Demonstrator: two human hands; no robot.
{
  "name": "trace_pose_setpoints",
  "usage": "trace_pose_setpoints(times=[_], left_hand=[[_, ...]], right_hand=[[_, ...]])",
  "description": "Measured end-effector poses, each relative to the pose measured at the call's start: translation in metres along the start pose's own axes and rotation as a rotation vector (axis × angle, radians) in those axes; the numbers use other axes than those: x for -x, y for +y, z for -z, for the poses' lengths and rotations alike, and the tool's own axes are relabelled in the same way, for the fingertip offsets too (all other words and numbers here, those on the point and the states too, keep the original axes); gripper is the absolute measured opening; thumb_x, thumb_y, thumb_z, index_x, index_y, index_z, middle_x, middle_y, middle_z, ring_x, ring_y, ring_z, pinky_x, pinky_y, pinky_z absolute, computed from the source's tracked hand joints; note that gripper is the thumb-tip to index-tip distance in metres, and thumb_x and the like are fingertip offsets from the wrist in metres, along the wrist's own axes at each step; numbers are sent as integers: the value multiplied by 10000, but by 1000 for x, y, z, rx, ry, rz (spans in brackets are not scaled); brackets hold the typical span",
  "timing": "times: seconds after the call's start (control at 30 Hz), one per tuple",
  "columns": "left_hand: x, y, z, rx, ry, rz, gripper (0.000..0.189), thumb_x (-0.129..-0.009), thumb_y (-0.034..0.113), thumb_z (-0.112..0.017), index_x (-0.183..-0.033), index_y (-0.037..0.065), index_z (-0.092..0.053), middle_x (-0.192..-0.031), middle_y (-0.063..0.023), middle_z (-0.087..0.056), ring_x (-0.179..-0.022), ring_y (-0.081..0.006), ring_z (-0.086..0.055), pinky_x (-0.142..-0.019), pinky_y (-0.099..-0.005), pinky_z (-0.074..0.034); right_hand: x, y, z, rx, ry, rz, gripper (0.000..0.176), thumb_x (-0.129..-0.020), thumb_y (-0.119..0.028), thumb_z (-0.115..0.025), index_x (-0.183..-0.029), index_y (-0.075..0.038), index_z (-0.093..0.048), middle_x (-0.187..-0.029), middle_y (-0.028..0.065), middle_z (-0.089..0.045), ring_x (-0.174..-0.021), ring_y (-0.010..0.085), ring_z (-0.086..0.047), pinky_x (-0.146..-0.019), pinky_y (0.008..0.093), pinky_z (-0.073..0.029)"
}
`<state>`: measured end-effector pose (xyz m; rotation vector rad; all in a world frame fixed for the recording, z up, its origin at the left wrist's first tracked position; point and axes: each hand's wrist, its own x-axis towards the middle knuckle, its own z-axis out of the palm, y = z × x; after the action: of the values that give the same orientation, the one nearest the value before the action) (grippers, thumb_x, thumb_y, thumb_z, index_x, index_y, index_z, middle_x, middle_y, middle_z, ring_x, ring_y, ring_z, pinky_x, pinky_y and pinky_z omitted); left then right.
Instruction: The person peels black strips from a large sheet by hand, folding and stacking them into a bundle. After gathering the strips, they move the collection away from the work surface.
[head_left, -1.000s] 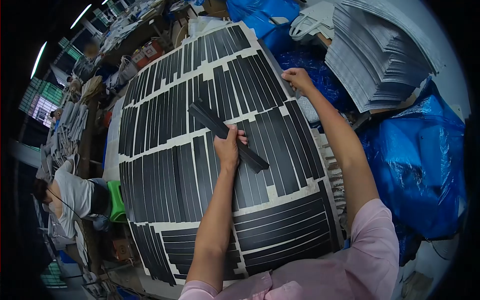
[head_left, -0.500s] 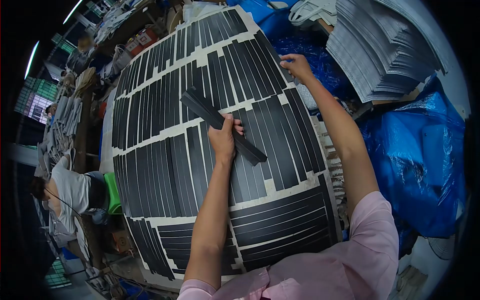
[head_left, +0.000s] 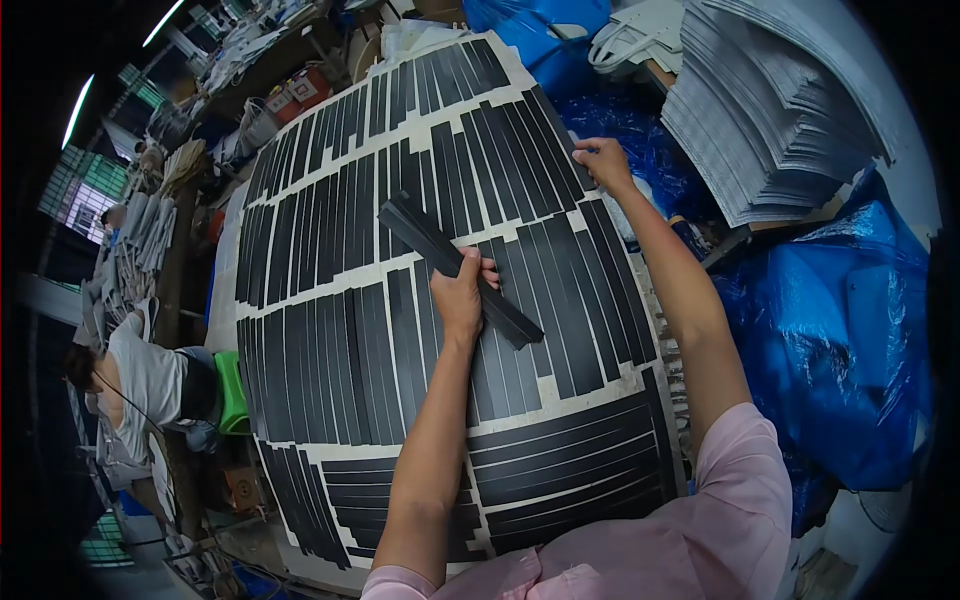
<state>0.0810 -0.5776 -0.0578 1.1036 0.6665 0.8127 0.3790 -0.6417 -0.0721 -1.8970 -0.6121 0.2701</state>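
Observation:
My left hand is closed around a bundle of long black strips, held slantwise above the board. More black strips lie side by side in rows on the pale board beneath. At the board's far right edge is my right hand, its thumb and fingers pinched together beside the outermost strips of the second row. Whatever sits between those fingertips, if anything, is too small to make out. Nearer my body, other strips run crosswise.
A tall stack of grey sheets stands at the right, above blue plastic sheeting. On the left, a person in a white top bends near a green stool. Cluttered benches stretch along the far left.
The whole view has shifted slightly, so board and hands appear lower and further right. My left hand keeps its bundle; my right hand stays at the board's right edge.

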Motion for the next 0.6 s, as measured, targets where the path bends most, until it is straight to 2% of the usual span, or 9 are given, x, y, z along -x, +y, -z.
trace_pose_setpoints(times=[0.07, 0.13, 0.17, 0.23, 0.27, 0.33, 0.43, 0.6], left_hand=[[0, 0, 0, -3, 1, 0, 151, -861, 137, -566, -897, -4, -528, -704, -105, -608, -534, -137, -574, -483, -249, -484], [1, 0, 0, 0, 2, -4, 143, -860, 130, -564, -894, -3, -525, -702, -105, -608, -531, -137, -574, -483, -250, -484], [2, 0, 0, 1, 3, -1, 143, -860, 130, -564, -894, -3, -525, -702, -105, -608, -531, -137, -574, -483, -250, -484], [1, 1, 0, 9, 1, 2, 141, -860, 129, -563, -895, -2, -524, -702, -104, -608, -530, -135, -572, -481, -250, -483], [2, 1, -1, 9, 1, 3, 141, -860, 129, -563, -895, -2, -524, -702, -104, -608, -530, -135, -572, -481, -250, -483], [2, 2, -1, -3, 4, 18, 152, -856, 143, -578, -901, 6, -530, -719, -111, -604, -550, -142, -574, -507, -253, -487], [2, 0, 0, 11, -5, 11, 154, -855, 144, -581, -901, 5, -532, -719, -111, -605, -549, -142, -574, -505, -253, -486], [1, 1, -1, 6, 5, 5, 133, -858, 121, -561, -892, -3, -524, -702, -103, -606, -529, -135, -568, -488, -250, -482]], right_hand=[[4, -8, 2, 41, 10, -2, 247, -723, -115, -664, -961, -53, -678, -637, 98, -639, -462, 148, -582, -430, 266, -450], [7, -13, 5, 144, -31, -32, 247, -715, -123, -665, -953, -57, -681, -719, 129, -663, -588, 212, -641, -544, 303, -502], [6, -8, 3, 147, -32, -34, 247, -715, -123, -665, -953, -57, -681, -719, 129, -663, -588, 212, -641, -544, 303, -502], [3, -2, 1, 248, 38, 129, 244, -710, -140, -667, -941, -63, -684, -844, 163, -664, -779, 283, -651, -715, 340, -506], [3, -1, 1, 249, 38, 128, 244, -710, -140, -667, -941, -63, -684, -844, 163, -664, -779, 283, -651, -715, 340, -506], [5, -3, 0, 280, 34, 142, 244, -711, -164, -673, -934, -66, -685, -928, 179, -643, -904, 319, -615, -823, 350, -468], [7, -6, -2, 385, 39, 192, 281, -740, -176, -656, -982, -36, -666, -940, 193, -642, -892, 314, -620, -818, 344, -460], [2, 6, -6, 429, 48, 224, 281, -745, -190, -655, -980, -36, -666, -952, 194, -636, -896, 320, -616, -810, 349, -464]])
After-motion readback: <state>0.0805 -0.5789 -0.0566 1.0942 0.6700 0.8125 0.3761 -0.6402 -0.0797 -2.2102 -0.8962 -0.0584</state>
